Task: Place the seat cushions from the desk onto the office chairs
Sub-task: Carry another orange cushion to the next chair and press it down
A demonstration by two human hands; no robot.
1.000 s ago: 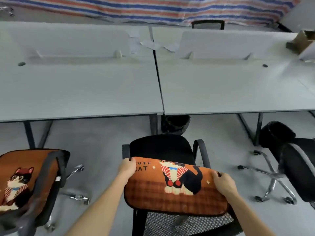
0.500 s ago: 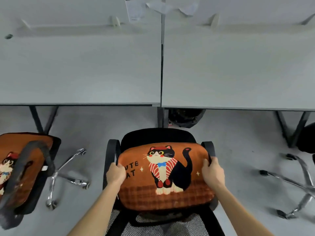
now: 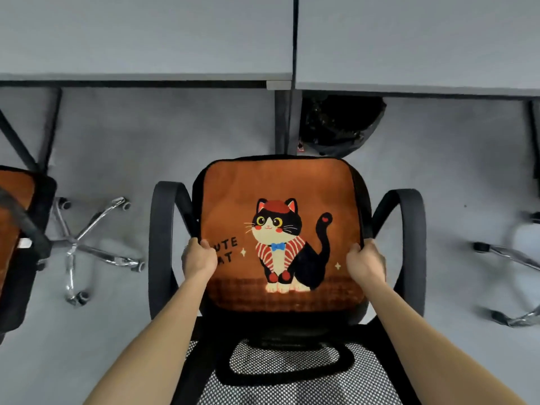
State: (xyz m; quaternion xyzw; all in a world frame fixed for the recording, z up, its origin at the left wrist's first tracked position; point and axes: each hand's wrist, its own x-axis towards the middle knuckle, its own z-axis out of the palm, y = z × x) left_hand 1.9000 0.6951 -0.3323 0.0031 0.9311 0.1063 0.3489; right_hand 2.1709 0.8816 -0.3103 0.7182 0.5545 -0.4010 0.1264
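Observation:
An orange seat cushion (image 3: 263, 185) with a black-and-white cat picture lies flat on the seat of a black office chair (image 3: 163, 244) right below me. My left hand (image 3: 198, 258) grips the cushion's left edge and my right hand (image 3: 365, 263) grips its right edge. The chair's mesh backrest (image 3: 292, 372) shows at the bottom of the view. A second chair (image 3: 32, 252) at the far left carries another orange cushion (image 3: 13, 191), mostly cut off.
Two grey desks (image 3: 146, 39) span the top of the view, with dark legs below. A black bin bag (image 3: 339, 124) sits under the desks just beyond the chair. A chrome star base (image 3: 87, 247) stands on the left floor, another chair base (image 3: 511, 258) at the right.
The cushion went from being held tilted above the chair's backrest to lying flat across the seat. My view has tipped down and closer, with both hands still on the cushion's sides.

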